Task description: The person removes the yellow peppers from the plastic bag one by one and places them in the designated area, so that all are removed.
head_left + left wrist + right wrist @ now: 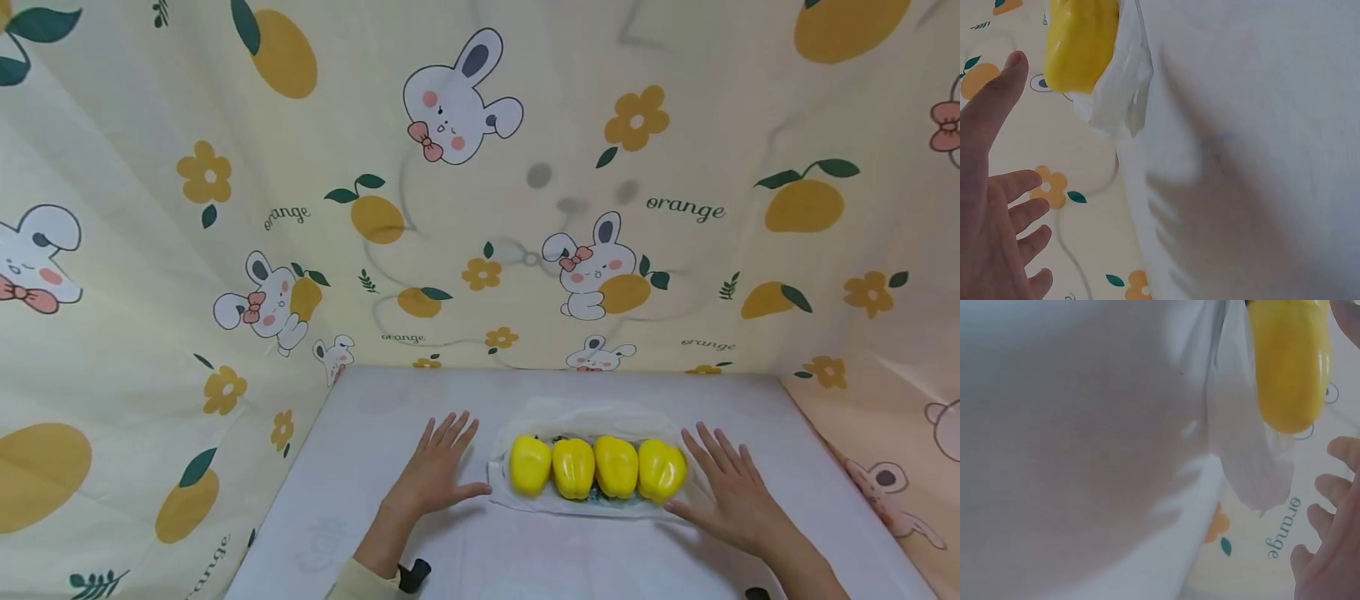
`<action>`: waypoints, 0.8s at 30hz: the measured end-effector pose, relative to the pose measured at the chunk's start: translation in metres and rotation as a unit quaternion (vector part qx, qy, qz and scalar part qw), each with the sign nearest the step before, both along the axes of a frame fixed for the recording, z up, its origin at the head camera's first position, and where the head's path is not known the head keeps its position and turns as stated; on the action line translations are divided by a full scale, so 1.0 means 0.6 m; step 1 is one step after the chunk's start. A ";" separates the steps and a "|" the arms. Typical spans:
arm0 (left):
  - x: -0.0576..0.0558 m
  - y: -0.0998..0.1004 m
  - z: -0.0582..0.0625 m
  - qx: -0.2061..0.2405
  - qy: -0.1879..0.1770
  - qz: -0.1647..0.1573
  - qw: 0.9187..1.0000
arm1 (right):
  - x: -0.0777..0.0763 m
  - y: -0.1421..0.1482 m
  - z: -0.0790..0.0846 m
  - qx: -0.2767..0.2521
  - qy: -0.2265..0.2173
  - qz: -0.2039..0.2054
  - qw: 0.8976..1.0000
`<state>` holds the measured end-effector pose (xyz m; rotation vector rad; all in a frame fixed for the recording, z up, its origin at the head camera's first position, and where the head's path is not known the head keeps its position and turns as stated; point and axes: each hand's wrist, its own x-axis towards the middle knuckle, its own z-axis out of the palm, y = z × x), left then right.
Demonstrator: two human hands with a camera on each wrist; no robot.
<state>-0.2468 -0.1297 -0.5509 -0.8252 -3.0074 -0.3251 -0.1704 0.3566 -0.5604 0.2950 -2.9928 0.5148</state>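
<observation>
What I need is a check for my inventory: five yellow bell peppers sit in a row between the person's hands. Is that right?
No: the head view shows four yellow bell peppers, not five. They do sit in a row between the left hand and right hand.

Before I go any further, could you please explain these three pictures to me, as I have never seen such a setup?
Certainly. There is no machine here: a person works with two bare hands, the left hand and the right hand. The widest picture comes from a camera worn on the head, looking forward and down. The other two come from cameras on the wrists, one for each hand. On the white table, four yellow bell peppers sit in a row on a thin white wrapping. A printed cloth hangs behind. The hands are spread at either end of the row, and neither holds anything.
</observation>
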 end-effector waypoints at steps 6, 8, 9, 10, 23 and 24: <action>-0.006 0.017 -0.014 -0.007 0.001 -0.012 1.000 | -0.001 -0.002 -0.005 -0.007 -0.010 0.000 1.000; -0.007 0.022 -0.019 -0.011 0.001 -0.015 1.000 | -0.002 -0.002 -0.006 -0.009 -0.013 -0.002 1.000; -0.007 0.024 -0.020 -0.012 0.001 -0.017 1.000 | -0.003 -0.002 -0.006 -0.010 -0.015 -0.003 1.000; -0.007 0.027 -0.020 -0.015 0.002 -0.018 1.000 | -0.003 -0.002 -0.007 -0.011 -0.017 -0.004 1.000; -0.006 0.067 -0.024 -0.011 -0.014 -0.025 1.000 | -0.010 0.004 -0.024 -0.009 -0.020 -0.001 1.000; -0.006 0.069 -0.023 -0.009 -0.013 -0.026 1.000 | -0.010 0.004 -0.024 -0.009 -0.019 -0.001 1.000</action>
